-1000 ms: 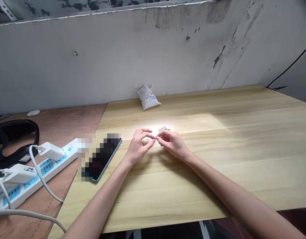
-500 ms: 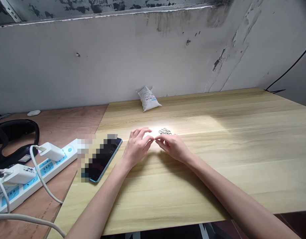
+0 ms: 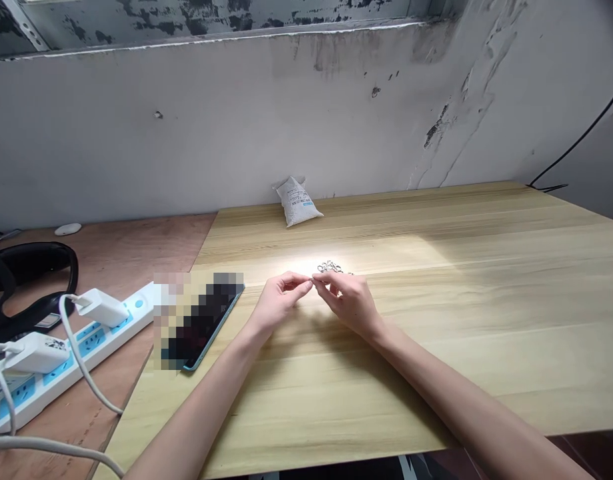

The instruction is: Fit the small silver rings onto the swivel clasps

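My left hand (image 3: 282,297) and my right hand (image 3: 347,298) meet fingertip to fingertip above the light wooden table (image 3: 386,387). Thumb and index finger are pinched together on each hand. Whatever sits between the fingertips is too small to name. Just behind my right hand lies a small pile of metal rings (image 3: 329,266), partly covered by the fingers. To the left of my left hand is a phone (image 3: 209,333), its screen partly blurred out.
A white printed packet (image 3: 297,202) stands near the wall at the back. On the reddish board at left are a white power strip (image 3: 94,341) with plugs and cables, a black strapped headset (image 3: 61,267) and a white oval object (image 3: 67,229).
The fingers of my left hand, raised and spread before, have curled in to a pinch. My right hand stays pinched in nearly the same place. The view has tipped slightly.
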`<state>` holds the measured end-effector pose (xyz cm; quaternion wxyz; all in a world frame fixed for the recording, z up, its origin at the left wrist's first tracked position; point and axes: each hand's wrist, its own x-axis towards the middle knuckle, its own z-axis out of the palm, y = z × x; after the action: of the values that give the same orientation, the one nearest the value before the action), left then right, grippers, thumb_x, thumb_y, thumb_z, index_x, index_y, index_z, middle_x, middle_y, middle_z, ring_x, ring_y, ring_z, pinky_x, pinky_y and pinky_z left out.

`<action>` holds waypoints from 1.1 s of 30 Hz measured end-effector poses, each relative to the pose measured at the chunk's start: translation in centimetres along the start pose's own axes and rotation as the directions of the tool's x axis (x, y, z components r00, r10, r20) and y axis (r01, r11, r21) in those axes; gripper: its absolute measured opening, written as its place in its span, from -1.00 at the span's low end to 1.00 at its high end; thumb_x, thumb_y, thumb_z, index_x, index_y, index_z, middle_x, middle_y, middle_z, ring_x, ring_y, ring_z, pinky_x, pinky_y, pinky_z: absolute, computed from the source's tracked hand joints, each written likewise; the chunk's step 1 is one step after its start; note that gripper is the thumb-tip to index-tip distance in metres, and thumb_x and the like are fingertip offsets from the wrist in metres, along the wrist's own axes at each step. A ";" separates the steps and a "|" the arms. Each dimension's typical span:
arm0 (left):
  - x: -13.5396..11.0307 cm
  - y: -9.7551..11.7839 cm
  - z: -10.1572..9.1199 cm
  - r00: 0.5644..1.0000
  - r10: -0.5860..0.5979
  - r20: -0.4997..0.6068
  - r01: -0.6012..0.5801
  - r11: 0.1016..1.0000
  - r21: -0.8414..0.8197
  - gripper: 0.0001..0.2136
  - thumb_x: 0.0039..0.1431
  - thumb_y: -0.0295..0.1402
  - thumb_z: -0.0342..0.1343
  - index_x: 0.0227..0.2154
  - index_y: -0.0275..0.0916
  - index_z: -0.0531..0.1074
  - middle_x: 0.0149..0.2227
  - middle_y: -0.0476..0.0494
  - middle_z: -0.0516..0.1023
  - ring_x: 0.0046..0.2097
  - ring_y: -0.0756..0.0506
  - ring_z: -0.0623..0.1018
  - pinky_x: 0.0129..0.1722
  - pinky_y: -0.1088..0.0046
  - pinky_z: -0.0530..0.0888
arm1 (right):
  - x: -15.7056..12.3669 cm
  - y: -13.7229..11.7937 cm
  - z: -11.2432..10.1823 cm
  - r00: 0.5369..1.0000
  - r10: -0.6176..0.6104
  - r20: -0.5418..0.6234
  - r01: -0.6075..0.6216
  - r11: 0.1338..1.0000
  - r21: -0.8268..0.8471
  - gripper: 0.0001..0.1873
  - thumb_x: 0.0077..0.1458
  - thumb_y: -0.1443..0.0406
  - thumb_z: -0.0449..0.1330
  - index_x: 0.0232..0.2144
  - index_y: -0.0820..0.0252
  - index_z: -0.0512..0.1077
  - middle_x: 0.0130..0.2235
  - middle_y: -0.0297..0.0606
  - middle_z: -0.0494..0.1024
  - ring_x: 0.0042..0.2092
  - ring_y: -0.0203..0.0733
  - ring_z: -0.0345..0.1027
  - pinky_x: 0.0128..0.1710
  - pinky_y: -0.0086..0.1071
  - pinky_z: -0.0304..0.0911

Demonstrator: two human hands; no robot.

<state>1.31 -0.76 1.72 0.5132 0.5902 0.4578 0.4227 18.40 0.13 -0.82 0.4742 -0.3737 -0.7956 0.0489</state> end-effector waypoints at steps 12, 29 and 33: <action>0.0 -0.4 -0.4 0.993 -0.110 0.039 0.116 0.968 -0.224 -0.75 0.02 -0.21 0.29 -0.25 -0.21 0.61 -0.20 -0.16 0.64 -0.08 -0.14 0.53 -0.03 0.34 0.40 | 0.2 0.5 -0.3 0.995 -0.071 0.075 0.073 0.997 -0.027 -0.79 0.28 0.32 0.06 -0.19 0.14 0.50 -0.29 -0.27 0.65 -0.47 -0.32 0.42 -0.42 -0.45 0.24; 0.0 -0.4 -0.8 0.991 -0.119 0.063 0.131 0.961 -0.242 -0.76 0.00 -0.21 0.31 -0.29 -0.22 0.61 -0.14 -0.19 0.62 -0.07 -0.14 0.53 -0.01 0.30 0.40 | 0.3 0.2 -0.4 0.993 -0.082 0.083 0.086 0.995 -0.047 -0.77 0.30 0.30 0.03 -0.15 0.16 0.49 -0.31 -0.27 0.65 -0.49 -0.34 0.42 -0.46 -0.45 0.19; 0.2 -0.6 -1.0 0.995 -0.091 0.029 0.095 0.985 -0.143 -0.79 0.03 -0.21 0.28 -0.34 -0.23 0.58 -0.21 -0.15 0.62 -0.12 -0.12 0.53 -0.04 0.33 0.39 | 0.1 0.5 -0.3 0.995 -0.028 0.098 0.029 1.000 -0.011 -0.77 0.30 0.29 0.04 -0.14 0.16 0.48 -0.32 -0.26 0.65 -0.49 -0.33 0.41 -0.43 -0.45 0.21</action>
<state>0.31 -0.31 1.28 0.5788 0.5344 0.4472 0.4235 18.84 0.50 -0.80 0.4330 -0.3624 -0.8235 0.0551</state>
